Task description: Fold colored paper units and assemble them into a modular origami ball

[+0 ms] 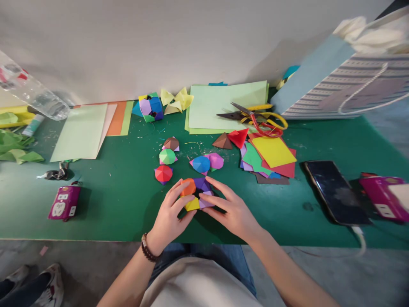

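Between my two hands is a folded-paper model [207, 200] with orange, purple, lilac and yellow faces around a dark gap. My left hand [171, 211] grips its orange and yellow side, thumb low and fingers on top. On the purple and lilac side, my right hand [234, 209] holds it with spread fingertips. Just beyond lie small faceted paper pieces: a red one [163, 174], a green one [168, 156], a brown one [171, 143], a blue one [201, 164] and a pink one [216, 160].
Colored paper squares [271, 151] lie right, below scissors [266, 121] on pale green sheets [220, 102]. A multicolored paper ball [150, 107] sits at the back. A phone [335, 192], paper bag [348, 81], purple socket box [64, 201] and plastic bottle [38, 91] stand around the green table.
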A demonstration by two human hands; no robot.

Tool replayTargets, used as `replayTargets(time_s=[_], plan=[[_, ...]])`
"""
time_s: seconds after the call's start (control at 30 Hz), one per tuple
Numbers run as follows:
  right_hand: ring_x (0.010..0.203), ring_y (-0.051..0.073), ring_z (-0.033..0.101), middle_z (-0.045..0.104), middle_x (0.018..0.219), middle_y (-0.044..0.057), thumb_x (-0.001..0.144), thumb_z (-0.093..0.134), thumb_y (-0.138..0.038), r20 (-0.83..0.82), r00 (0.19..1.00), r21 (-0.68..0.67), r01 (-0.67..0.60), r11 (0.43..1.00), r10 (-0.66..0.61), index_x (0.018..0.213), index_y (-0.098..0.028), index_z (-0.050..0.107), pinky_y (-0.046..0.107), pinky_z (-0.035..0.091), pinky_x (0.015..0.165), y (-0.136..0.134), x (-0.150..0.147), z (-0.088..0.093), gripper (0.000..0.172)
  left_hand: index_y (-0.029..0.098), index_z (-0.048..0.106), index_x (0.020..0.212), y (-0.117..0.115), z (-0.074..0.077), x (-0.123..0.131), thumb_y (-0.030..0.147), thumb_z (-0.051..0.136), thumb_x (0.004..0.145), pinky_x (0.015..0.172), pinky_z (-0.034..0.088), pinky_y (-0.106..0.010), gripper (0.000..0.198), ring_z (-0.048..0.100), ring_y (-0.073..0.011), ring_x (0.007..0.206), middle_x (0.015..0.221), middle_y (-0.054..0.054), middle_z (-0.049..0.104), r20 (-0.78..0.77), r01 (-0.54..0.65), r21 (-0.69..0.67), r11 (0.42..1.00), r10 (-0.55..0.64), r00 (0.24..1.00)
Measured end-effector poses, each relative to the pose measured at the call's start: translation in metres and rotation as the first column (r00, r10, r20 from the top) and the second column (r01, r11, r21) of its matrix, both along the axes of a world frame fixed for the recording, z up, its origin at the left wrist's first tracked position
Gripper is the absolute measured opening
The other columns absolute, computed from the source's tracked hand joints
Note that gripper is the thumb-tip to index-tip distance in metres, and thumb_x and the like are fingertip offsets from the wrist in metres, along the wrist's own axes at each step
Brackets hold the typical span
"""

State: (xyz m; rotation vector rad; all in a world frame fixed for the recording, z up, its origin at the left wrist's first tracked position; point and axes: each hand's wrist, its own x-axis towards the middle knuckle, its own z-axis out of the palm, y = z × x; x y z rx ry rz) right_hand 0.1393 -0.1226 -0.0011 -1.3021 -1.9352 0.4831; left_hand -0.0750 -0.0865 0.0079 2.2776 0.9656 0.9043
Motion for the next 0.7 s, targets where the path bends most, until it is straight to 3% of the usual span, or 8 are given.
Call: replayTargets(time_s=[0.23, 0.33, 0.47, 0.57, 0.7], plan=[[0.131, 0.029, 0.054, 0.046, 0.151, 0.013, 0.093, 0.061, -0.027, -0.017, 1.000, -0.019, 0.002, 1.000, -0.002, 0.122, -0.026, 0.068, 0.046, 0.054, 0.101, -0.001, 0.001, 0.006, 0.029, 0.022, 0.059, 0.116, -0.002, 0.001, 0.000, 0.015, 0.064, 0.088, 0.106, 0.052, -0.052, 0.029, 0.047, -0.0307, 0.138, 0.145, -0.015, 0.049, 0.006, -0.009, -0.015, 1.000, 0.009, 1.000], [0.134, 0.029, 0.051, 0.049, 0.149, 0.012, 0.094, 0.060, -0.029, 0.013, 1.000, -0.038, -0.019, 0.999, 0.020, 0.124, -0.028, 0.066, 0.049, 0.052, 0.104, 0.007, 0.006, 0.019, 0.031, 0.023, 0.058, 0.118, -0.004, 0.001, 0.000, 0.016, 0.066, 0.086, 0.105, 0.052, -0.051, 0.033, 0.050, -0.0302, 0.136, 0.148, -0.015, 0.045, 0.009, -0.026, -0.061, 0.998, 0.027, 1.000], [0.129, 0.028, 0.053, 0.066, 0.128, 0.008, 0.095, 0.056, -0.022, 0.185, 0.980, 0.063, -0.089, 0.994, 0.076, 0.113, -0.028, 0.071, 0.051, 0.050, 0.104, 0.034, 0.008, 0.046, 0.024, 0.023, 0.051, 0.122, -0.004, 0.003, 0.000, 0.014, 0.067, 0.084, 0.106, 0.050, -0.052, 0.042, 0.051, -0.0293, 0.134, 0.146, -0.017, 0.048, 0.047, -0.049, -0.143, 0.988, 0.057, 0.997], [0.113, 0.029, 0.060, 0.071, 0.113, 0.011, 0.095, 0.055, -0.018, 0.458, 0.865, 0.087, -0.273, 0.958, 0.205, 0.097, -0.020, 0.074, 0.047, 0.052, 0.094, 0.058, -0.002, 0.067, 0.019, 0.021, 0.047, 0.122, -0.003, 0.003, 0.001, 0.013, 0.067, 0.082, 0.106, 0.049, -0.052, 0.046, 0.050, -0.0292, 0.135, 0.144, -0.018, 0.050, 0.081, -0.047, -0.172, 0.984, 0.062, 0.995], [0.085, 0.024, 0.060, 0.069, 0.086, 0.010, 0.091, 0.056, -0.009, 0.731, 0.594, -0.068, -0.427, 0.902, 0.336, 0.082, -0.014, 0.070, 0.036, 0.047, 0.068, 0.080, -0.019, 0.087, 0.017, 0.020, 0.046, 0.114, -0.002, 0.001, 0.001, 0.012, 0.067, 0.080, 0.102, 0.052, -0.049, 0.041, 0.054, -0.0285, 0.132, 0.142, -0.018, 0.051, 0.094, -0.056, -0.182, 0.982, 0.074, 0.993]])
